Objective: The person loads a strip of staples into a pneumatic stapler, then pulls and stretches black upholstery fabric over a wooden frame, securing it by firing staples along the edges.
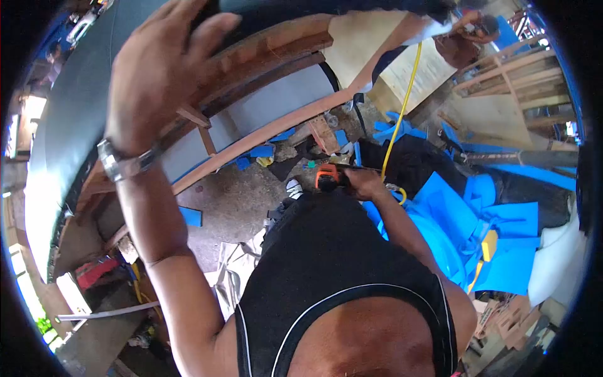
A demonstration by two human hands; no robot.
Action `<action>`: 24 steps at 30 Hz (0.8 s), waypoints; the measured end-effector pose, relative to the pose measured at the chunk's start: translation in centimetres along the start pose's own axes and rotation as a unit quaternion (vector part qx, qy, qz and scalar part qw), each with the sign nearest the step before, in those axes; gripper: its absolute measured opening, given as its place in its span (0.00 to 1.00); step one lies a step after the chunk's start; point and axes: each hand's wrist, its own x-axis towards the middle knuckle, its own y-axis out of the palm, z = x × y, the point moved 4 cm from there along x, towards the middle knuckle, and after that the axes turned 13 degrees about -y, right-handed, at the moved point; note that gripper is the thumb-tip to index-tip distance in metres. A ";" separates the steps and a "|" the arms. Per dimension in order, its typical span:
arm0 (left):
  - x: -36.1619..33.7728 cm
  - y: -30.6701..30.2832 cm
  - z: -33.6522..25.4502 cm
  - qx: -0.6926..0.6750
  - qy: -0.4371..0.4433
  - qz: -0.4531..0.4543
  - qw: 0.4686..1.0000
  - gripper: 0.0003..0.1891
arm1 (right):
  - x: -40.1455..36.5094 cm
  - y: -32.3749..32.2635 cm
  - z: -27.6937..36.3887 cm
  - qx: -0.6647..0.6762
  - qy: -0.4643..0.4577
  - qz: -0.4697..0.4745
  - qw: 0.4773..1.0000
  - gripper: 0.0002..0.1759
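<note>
My left hand [157, 75] is raised at the upper left, fingers apart, over the dark upholstery fabric [81, 81] and beside the wooden frame [270, 56]. Nothing shows in it, and it is slightly blurred. My right hand [364, 183] is low near my body, closed on an orange and black tool [328, 178]. A yellow hose [402, 119] runs from near that hand up to the top of the frame. Whether the left fingertips touch the fabric cannot be told.
Blue foam sheets [446, 204] lie in a pile at the right. Scraps and a wood block [323, 134] litter the floor [239, 195]. Another person [468, 38] is at the upper right, near wooden frames [515, 81]. Light cloth [235, 267] lies at lower left.
</note>
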 end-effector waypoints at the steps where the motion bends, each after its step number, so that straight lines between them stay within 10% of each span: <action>1: 0.0 0.0 2.7 -0.051 -0.004 0.036 0.998 0.33 | 0.7 0.0 0.2 0.007 -0.001 0.009 1.000 0.28; 6: -1.2 0.9 6.5 0.166 -0.024 -0.169 0.971 0.32 | 3.4 0.7 -0.2 0.083 -0.009 0.041 0.996 0.35; 24: -0.9 1.0 5.5 0.110 -0.177 -0.119 0.971 0.35 | 8.9 -0.2 -5.8 0.106 -0.021 0.075 0.991 0.34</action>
